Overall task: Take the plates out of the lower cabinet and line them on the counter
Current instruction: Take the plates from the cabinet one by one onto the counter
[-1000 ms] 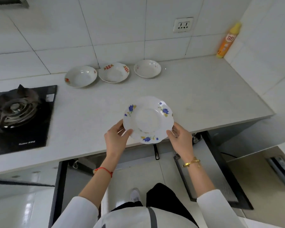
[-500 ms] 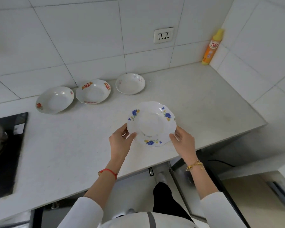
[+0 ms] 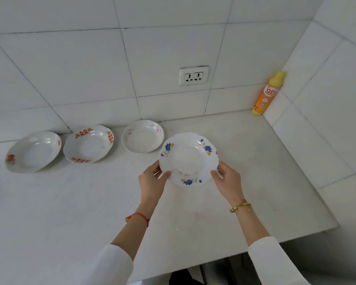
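1. I count three plates already down on the pale stone counter (image 3: 255,161), in a row along the tiled back wall: a white shallow plate with a red-orange motif on its rim (image 3: 33,151) at far left, a white scalloped plate with red and gold characters (image 3: 88,144) next to it, then a plain white round plate with faint pink marks (image 3: 142,136).
2. The first two sit just beside each other, nearly touching; there is a small gap before the third.
3. Fourth one is in hand: a white scalloped plate with blue flowers (image 3: 188,159), face up, tilted a little, held above the counter just right of the third plate. I can't tell whether its base has touched down yet; I read it as not.
4. Left hand (image 3: 152,181) grips its left rim, thumb on top and fingers beneath. Right hand (image 3: 227,179) grips the right rim the same way. Neither is free.
5. Judgement: placement of plate four is under way, and the slot to the right of the third plate is the obvious spot.
6. Remaining: set it down and let go. The lower cabinet is out of view, so I can't say whether more plates are left inside.
7. A yellow-orange squeeze bottle (image 3: 267,95) stands in the back right corner, well apart from the row.
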